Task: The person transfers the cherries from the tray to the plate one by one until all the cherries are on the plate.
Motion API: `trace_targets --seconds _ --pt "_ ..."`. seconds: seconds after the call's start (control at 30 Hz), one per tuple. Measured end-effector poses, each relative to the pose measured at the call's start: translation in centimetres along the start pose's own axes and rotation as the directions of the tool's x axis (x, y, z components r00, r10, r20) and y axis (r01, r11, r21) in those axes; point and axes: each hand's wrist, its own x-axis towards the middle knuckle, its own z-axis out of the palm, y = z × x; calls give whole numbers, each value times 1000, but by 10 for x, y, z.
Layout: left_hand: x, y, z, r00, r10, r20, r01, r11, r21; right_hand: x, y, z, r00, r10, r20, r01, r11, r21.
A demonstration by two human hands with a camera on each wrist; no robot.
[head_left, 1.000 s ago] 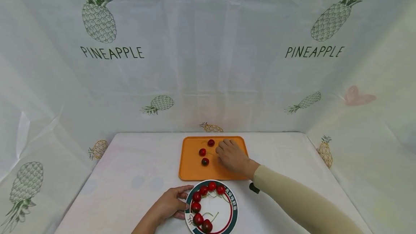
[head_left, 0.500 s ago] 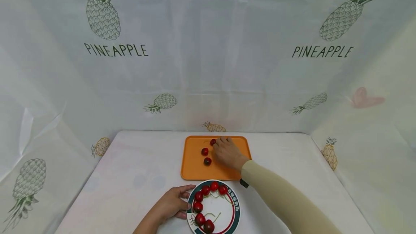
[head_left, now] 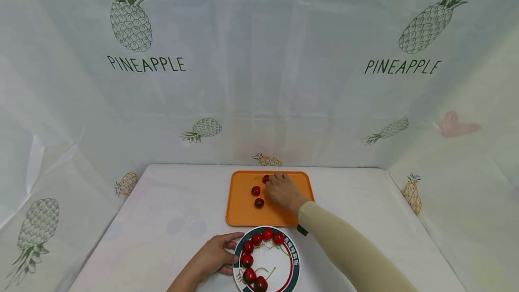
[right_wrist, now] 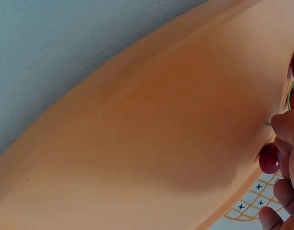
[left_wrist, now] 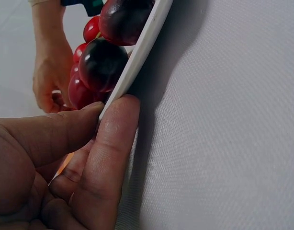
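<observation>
A round white plate [head_left: 279,268] with a dark green rim stands near the front, several red cherries [head_left: 247,260] along its left and far side. My left hand [head_left: 215,253] pinches its left edge; the left wrist view has the thumb above the rim and a finger [left_wrist: 111,143] beneath it. Over the orange tray [head_left: 239,216], my right hand [head_left: 282,191] bends its fingers against the farthest cherry [right_wrist: 270,158], partly covered in the head view. A green stem tip pokes out by the thumb. Two more cherries, a middle one [head_left: 256,190] and a nearer one [head_left: 259,203], lie on the tray.
A white cloth [head_left: 182,220] covers the table around tray and plate. Behind and beside it hang pale curtains [head_left: 267,80] printed with pineapples. The plate sits close to the tray's near edge.
The right hand has moved left across the tray to the farthest cherry and has stayed there for the last half second. The left hand keeps its hold on the plate.
</observation>
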Motion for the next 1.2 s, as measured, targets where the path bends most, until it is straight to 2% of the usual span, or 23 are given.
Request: trace_targets --seconds 0.23,0.5,0.83,1.2 --pt "0 -1 0 1000 -3 -4 3 1000 -5 4 -3 1 1000 9 19 -9 1000 7" --pt "-3 0 1 999 50 19 -50 998 -28 4 -4 5 1000 10 10 -10 1000 15" --pt "-1 -1 1 1000 27 -2 -27 1000 -7 3 -4 1 1000 8 -18 -8 1000 13" --pt "-2 -1 1 999 37 0 -37 999 -8 -3 2 4 1000 16 -26 -17 1000 -10"
